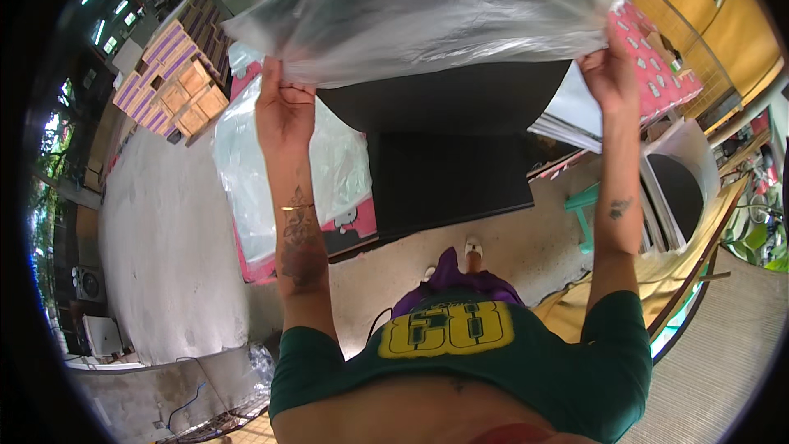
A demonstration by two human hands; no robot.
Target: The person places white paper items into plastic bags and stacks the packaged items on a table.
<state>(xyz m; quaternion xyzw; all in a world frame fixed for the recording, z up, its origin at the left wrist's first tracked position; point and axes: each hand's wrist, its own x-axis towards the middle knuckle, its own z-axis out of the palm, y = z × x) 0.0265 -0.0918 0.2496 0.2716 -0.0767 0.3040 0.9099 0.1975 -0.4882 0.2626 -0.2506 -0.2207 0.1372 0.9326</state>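
My left hand (284,107) is closed on the near left edge of a large clear plastic bag (444,12). The right side of its edge is pinched by my right hand (611,78). Both arms reach forward, so the bag stretches wide between my hands. A curved black sheet (452,94) runs up under the plastic; how far it goes in is hidden. Below it, flat black sheets (452,177) lie in a stack. To the left, pale translucent plastic bags (341,160) cover part of a pink patterned surface (256,267).
Light sheets (571,115) lie right of the black stack, near a green stool (583,218). Farther right stands a curved white holder (694,148) with upright sheets. A pink patterned box (653,70) is at the far right. Stacked cartons (185,74) stand far left.
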